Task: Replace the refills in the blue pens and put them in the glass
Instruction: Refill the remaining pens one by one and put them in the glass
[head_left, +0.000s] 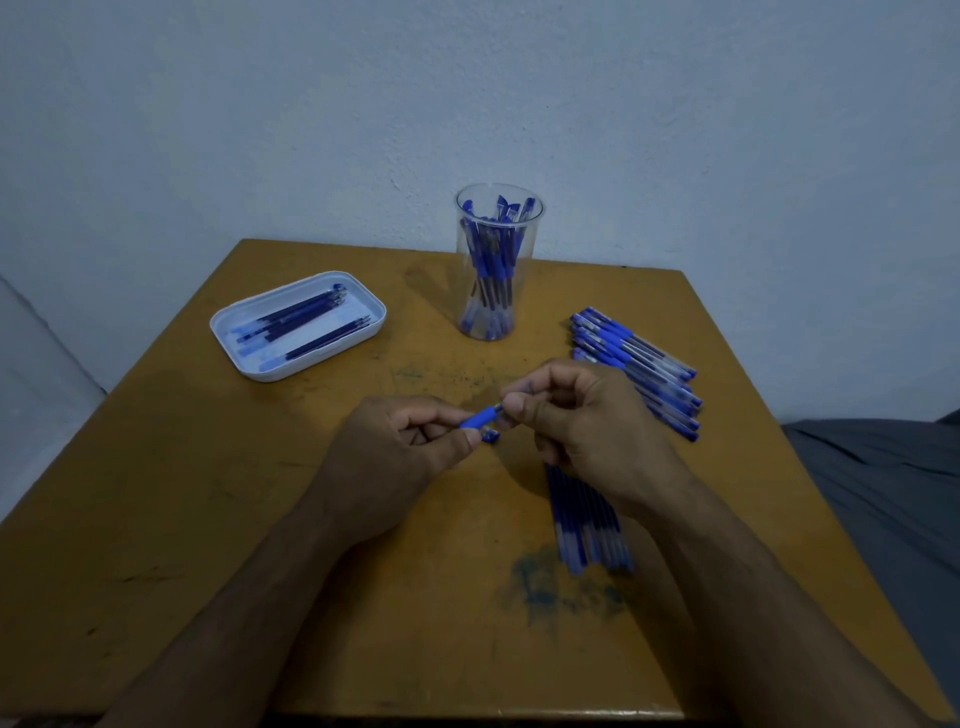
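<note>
Tray: white rounded plastic tray at 10 o'clock on the bench, used refills lying inside.
Left hand: left hand, its grip closed on the blue pen.
Pen axis: runs 8 to 2 o'clock, tip end toward the right hand.
Glass: clear tall glass at 12 o'clock, pens upright inside.
Right hand: right hand, fingertips pinching the pen's tip end.
Loose refills: new refills under the right wrist, lengthwise 12 to 6.
Pen pile: pens at 2 o'clock, near the bench's right edge.
Open room: bare, worn wood at 7 o'clock.
</note>
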